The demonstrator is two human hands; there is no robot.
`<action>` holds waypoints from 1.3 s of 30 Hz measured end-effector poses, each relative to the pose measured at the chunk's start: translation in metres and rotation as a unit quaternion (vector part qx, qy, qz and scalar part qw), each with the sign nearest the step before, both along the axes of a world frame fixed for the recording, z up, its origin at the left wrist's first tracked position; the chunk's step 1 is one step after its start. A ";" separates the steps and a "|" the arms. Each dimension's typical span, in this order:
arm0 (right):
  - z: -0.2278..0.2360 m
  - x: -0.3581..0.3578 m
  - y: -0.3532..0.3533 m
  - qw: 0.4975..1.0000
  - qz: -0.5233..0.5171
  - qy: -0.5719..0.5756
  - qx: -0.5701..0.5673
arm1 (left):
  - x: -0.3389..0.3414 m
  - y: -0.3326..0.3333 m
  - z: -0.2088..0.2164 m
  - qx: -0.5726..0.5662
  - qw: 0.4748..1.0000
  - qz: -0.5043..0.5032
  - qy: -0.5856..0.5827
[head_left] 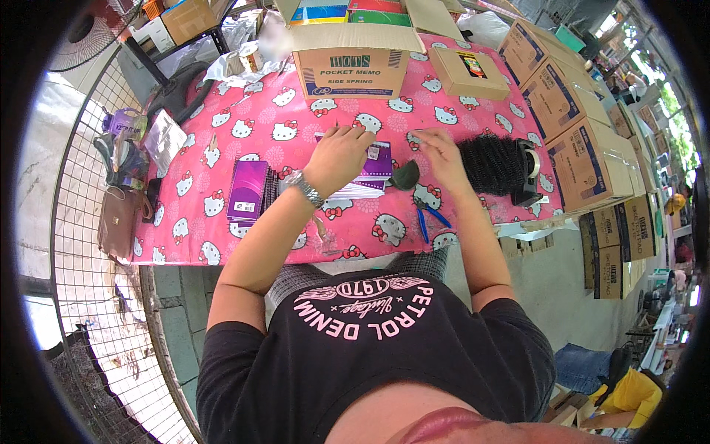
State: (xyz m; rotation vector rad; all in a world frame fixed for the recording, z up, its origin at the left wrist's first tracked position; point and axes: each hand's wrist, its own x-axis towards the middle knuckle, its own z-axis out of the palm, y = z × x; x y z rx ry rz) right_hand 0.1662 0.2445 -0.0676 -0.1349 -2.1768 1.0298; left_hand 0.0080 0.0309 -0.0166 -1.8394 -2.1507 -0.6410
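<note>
My left hand (341, 158), with a metal watch (305, 189) on the wrist, lies across a purple notebook (379, 152) on top of a stack. Its fingers bend over the notebook's far side; their tips are hidden. To the right of the stack, my right hand (444, 157) is held open, fingers apart and pointing left, with nothing seen in it. A dark green, rounded piece (405, 176) lies between stack and right wrist. Nearer me are blue-handled pliers (430, 217). Left of my left wrist stands another stack of purple spiral notebooks (248, 191).
A pile of black spiral coils (490, 164) sits beside a black tape dispenser (528, 177) at right. An open carton (351, 63) with colourful notebooks stands at the back, near a flat cardboard box (467, 74). Stacked cartons (580, 159) border the table's right; wire mesh (85, 207) borders the left.
</note>
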 end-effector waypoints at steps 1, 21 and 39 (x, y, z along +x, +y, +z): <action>0.013 -0.005 -0.015 1.000 0.007 -0.025 -0.015 | 0.000 0.004 -0.007 0.018 1.000 0.014 0.008; 0.038 -0.008 -0.035 0.992 0.070 -0.083 0.057 | 0.019 0.013 -0.010 0.056 0.997 0.021 0.039; -0.124 -0.021 0.007 0.911 -0.145 -0.282 0.265 | 0.004 0.013 -0.008 0.055 0.994 -0.092 -0.032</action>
